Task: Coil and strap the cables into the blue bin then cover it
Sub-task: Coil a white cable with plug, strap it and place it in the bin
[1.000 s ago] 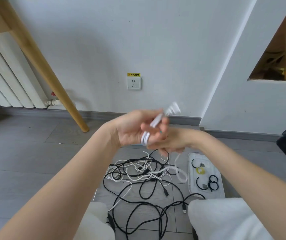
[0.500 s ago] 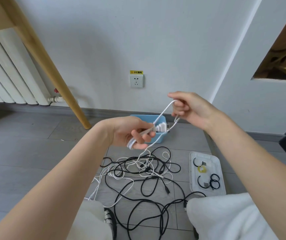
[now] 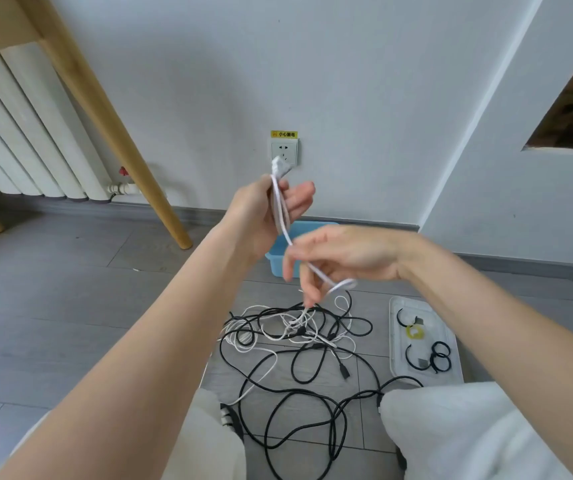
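My left hand (image 3: 267, 213) is raised in front of the wall and grips a white cable (image 3: 282, 209) near its plug end, which sticks up above the fingers. That cable runs down to my right hand (image 3: 343, 254), whose fingers pinch it lower down; a loop hangs past them toward the floor. The blue bin (image 3: 279, 258) stands on the floor by the wall, mostly hidden behind both hands. A tangle of black and white cables (image 3: 298, 341) lies on the floor in front of my knees.
A clear lid (image 3: 451, 374) lies upside down on the floor at right, holding black straps (image 3: 434, 355) and a yellow tape roll (image 3: 414, 331). A wooden table leg (image 3: 111, 123) slants at left before a radiator (image 3: 18, 133). A wall socket (image 3: 285, 150) sits straight ahead.
My left hand has lifted and turned the plug end upward. My right hand has dropped from upper right to below the left hand, drawing the white cable down.
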A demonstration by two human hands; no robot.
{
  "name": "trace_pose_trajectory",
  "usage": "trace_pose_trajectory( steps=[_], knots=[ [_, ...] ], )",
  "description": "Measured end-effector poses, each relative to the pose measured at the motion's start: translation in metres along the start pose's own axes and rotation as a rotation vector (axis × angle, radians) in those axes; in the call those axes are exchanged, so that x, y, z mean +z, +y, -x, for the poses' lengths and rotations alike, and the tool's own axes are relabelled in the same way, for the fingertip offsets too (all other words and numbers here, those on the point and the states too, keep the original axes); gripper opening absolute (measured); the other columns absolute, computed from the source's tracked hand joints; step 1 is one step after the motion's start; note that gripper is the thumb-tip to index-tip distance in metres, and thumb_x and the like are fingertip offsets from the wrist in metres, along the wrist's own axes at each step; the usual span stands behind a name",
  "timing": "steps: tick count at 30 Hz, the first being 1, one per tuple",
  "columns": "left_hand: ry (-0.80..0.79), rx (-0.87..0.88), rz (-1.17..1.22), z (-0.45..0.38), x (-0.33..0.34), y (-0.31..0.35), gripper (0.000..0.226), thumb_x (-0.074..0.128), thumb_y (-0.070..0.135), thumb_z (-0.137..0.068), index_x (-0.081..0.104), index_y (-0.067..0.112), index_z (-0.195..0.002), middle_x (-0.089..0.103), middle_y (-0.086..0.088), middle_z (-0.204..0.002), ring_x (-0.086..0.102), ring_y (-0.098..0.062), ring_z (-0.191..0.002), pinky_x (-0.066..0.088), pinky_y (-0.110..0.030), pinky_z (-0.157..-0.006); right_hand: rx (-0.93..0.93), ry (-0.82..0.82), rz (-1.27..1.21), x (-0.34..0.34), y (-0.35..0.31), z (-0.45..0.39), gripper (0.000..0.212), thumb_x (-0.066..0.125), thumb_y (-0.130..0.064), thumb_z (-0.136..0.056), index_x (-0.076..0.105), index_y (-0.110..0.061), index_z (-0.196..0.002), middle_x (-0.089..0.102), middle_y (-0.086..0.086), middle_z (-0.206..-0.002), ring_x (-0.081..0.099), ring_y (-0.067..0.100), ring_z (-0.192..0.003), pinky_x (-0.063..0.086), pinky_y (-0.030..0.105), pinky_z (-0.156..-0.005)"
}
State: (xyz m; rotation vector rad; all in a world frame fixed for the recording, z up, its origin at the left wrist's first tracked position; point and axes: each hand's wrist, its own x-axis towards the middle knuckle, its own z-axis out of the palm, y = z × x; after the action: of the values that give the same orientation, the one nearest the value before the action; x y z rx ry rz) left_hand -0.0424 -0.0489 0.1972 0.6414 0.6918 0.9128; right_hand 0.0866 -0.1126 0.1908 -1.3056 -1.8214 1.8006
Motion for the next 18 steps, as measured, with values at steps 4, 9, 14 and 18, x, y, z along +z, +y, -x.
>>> trace_pose_trajectory(
  steps=[4, 9, 14, 18],
  knots=[
    [-0.301, -0.257, -0.086, 0.009, 0.013, 0.002, 0.034, 0.027, 0.022, -0.101, 0.04, 0.015, -0.07, 0.038, 0.01, -0.041, 0.027, -0.002, -0.023, 0.019, -0.011, -0.029, 0.135, 0.189, 0.298, 0.005, 0.019, -0.008, 0.054, 0.038, -0.048, -0.096, 0.041, -0.016, -0.053, 0.037, 0.003, -0.042, 0.054, 0.019, -0.052, 0.047, 0.026, -0.076],
    [-0.572, -0.52, -0.534, 0.025, 0.01, -0.008, 0.025, 0.034, 0.026, -0.092, 0.041, 0.014, -0.072, 0.033, 0.012, -0.043, 0.011, -0.002, -0.029, 0.008, -0.011, -0.033, 0.201, 0.582, 0.655, -0.038, 0.02, 0.013, 0.032, 0.061, -0.021, -0.088, 0.048, -0.02, -0.059, 0.042, -0.002, -0.06, 0.039, 0.015, -0.066, 0.03, 0.02, -0.055],
    [-0.539, -0.601, -0.665, 0.023, 0.0, -0.005, 0.035, 0.028, 0.028, -0.1, 0.043, 0.015, -0.071, 0.031, 0.01, -0.048, 0.018, 0.003, -0.029, 0.01, -0.012, -0.032, 0.075, 0.691, 0.532, -0.056, 0.018, 0.03, 0.039, 0.071, -0.01, -0.077, 0.043, -0.014, -0.049, 0.028, -0.009, -0.034, 0.024, 0.007, -0.041, 0.018, 0.019, -0.043],
    [-0.459, -0.576, -0.889, 0.021, -0.001, -0.012, 0.038, 0.025, 0.029, -0.103, 0.044, 0.013, -0.074, 0.034, 0.008, -0.049, 0.023, 0.001, -0.031, 0.014, -0.013, -0.031, -0.069, 1.077, 0.166, -0.072, 0.005, 0.044, 0.041, 0.075, -0.008, -0.073, 0.041, -0.015, -0.052, 0.029, -0.009, -0.039, 0.022, 0.009, -0.041, 0.018, 0.02, -0.042]
  ],
)
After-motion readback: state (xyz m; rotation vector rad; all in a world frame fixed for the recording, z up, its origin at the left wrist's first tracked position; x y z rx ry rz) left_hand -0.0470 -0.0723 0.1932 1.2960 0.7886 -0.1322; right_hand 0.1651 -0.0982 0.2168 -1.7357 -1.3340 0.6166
